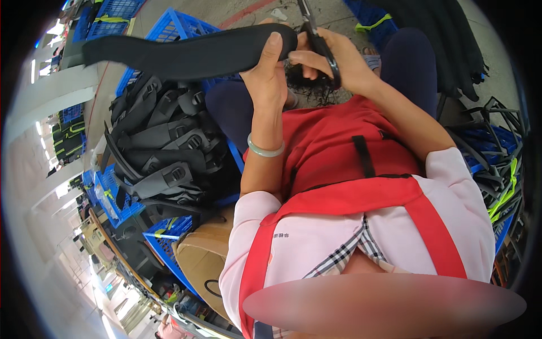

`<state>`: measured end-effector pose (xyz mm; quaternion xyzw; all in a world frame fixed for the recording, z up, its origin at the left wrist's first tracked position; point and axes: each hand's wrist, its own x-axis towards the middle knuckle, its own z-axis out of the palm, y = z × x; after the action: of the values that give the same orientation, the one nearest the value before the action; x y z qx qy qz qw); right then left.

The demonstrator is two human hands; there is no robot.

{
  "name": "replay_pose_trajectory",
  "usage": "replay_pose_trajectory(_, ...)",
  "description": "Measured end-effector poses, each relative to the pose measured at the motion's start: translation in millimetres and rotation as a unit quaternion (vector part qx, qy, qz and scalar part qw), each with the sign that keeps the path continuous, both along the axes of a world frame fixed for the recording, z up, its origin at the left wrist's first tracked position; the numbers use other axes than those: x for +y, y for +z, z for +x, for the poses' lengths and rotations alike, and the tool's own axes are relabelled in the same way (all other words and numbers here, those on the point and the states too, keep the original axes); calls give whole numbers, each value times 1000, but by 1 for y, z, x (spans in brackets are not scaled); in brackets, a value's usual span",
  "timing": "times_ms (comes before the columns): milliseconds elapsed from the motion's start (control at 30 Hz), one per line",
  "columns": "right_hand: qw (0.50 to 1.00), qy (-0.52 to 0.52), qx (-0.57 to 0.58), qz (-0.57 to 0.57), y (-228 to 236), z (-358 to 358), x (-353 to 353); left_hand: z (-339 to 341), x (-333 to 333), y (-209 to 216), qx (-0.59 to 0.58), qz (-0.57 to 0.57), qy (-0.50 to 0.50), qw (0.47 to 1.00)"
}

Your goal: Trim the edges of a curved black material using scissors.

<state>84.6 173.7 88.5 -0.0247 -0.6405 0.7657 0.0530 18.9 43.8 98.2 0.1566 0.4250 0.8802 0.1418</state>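
Observation:
My left hand [266,73] is closed around one end of a long black padded strap [186,55], its thumb pressed on top. The strap's other end stretches out to the left and looks slightly blurred. In my right hand [347,59] is a pair of scissors [320,44] with black handles, the blades pointing away from me. The scissors are right beside the strap's rounded end; whether the blades touch it I cannot tell. Beneath both hands, a heap of black trimmings [313,87] lies between my legs.
At my left, a blue crate [169,28] is heaped with grey-black buckled straps [169,135]. Nearer stands a cardboard box [206,248]. Black fabric pieces [446,45] hang at the far right. Thin black strips [491,147] pile over blue plastic at my right.

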Motion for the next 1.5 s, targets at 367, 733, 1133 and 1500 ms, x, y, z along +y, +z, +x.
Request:
replay_pose_trajectory(367, 997, 35, -58, 34, -15, 40, 19, -16, -8, -17, -46, 100, -66, 992)
replay_pose_trajectory(733, 983, -81, 47, 159, -12, 8, 25, 19, 7, -53, 13, -77, -106, 991)
replay_pose_trajectory(1133, 990, -6, -18, 138, -32, 14, 18, -18, -31, -62, -194, 31, -66, 978)
replay_pose_trajectory(1500, 972, -10, -29, 235, -38, 25, 32, -44, -45, -57, -172, 73, -57, 981)
